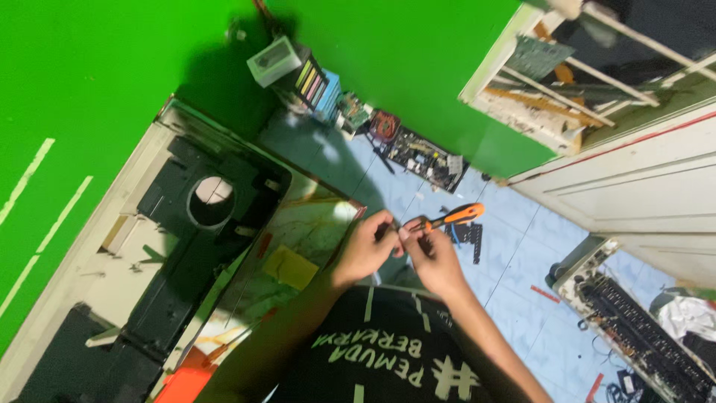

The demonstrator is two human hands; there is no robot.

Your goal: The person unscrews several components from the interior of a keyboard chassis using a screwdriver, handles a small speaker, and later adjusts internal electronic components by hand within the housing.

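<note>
Over the blue tiled floor (514, 254), the right hand (436, 257) clamps an orange-handled screwdriver (451, 217), its long axis running lengthwise from the fingers, handle pointing up toward the circuit board (425, 157). The left hand (365, 246) meets it fingertip to fingertip, pinching something too small to tell.

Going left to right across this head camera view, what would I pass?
Black panel with a round hole → yellow square patch → left hand → right hand → orange-handled screwdriver → long black-and-white machine part.
</note>
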